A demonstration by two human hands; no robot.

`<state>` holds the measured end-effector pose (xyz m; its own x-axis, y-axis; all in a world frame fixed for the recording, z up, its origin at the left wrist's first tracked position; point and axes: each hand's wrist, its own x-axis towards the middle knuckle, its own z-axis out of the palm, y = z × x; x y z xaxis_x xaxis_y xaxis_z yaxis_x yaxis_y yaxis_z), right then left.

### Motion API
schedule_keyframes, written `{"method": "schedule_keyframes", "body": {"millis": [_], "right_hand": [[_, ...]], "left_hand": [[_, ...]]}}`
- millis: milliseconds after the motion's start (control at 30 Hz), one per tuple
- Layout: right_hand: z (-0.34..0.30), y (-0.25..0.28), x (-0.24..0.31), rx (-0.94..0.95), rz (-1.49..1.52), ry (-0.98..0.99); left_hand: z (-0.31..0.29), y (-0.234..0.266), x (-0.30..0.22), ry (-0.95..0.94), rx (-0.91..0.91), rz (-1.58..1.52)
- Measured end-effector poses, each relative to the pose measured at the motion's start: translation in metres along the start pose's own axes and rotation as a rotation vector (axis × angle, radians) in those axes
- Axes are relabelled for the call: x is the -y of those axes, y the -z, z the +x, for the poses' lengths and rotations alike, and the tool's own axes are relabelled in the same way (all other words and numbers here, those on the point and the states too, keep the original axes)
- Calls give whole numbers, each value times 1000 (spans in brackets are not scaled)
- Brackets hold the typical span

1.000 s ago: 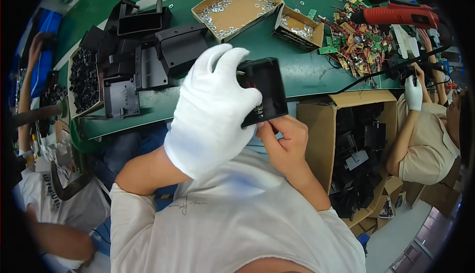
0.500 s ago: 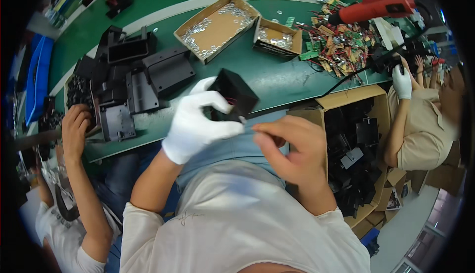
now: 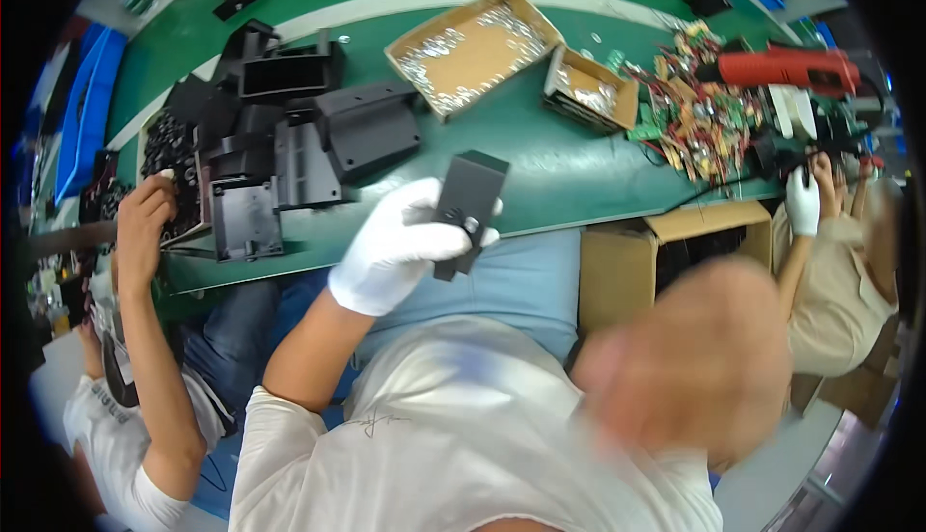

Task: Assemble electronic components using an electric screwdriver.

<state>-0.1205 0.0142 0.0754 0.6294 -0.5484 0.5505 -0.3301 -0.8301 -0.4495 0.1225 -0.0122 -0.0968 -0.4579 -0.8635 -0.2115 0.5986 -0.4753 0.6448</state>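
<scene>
A white glove covers my left hand [image 3: 400, 247], which grips a black plastic housing [image 3: 477, 185] above the near edge of the green bench. The thumb presses on its side, by a small shiny round part [image 3: 471, 224]. My bare right hand [image 3: 690, 363] is raised at the lower right, smeared by motion, so its fingers cannot be made out. It covers part of the cardboard carton behind it. Beyond my left hand, several black plastic housings [image 3: 367, 132] lie piled on the bench.
A shallow cardboard tray [image 3: 453, 103] and a smaller box [image 3: 622, 112] hold shiny metal rings. Right of them are heaped small circuit boards with wires [image 3: 709, 112] and a red power tool [image 3: 786, 71]. An open carton [image 3: 617, 267] stands below the bench. Co-workers sit on both sides.
My right hand has left the housing and swung right and toward me. The left hand has turned the housing, so a closed side now faces me. The view has shifted slightly.
</scene>
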Motion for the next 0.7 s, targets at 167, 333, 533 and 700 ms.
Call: {"method": "schedule_keyframes", "body": {"millis": [167,333,533,700], "right_hand": [[-14,-14,-155,-33,-325,-878],[5,-48,-201,214,-550,-890],[14,-51,-213,222,-516,-898],[-10,-41,-215,-41,-81,-956]], "left_hand": [[3,8,3,-6,79,27],[4,1,-3,35,60,-135],[5,-3,-4,11,-18,-99],[6,-11,4,-6,-85,-22]]}}
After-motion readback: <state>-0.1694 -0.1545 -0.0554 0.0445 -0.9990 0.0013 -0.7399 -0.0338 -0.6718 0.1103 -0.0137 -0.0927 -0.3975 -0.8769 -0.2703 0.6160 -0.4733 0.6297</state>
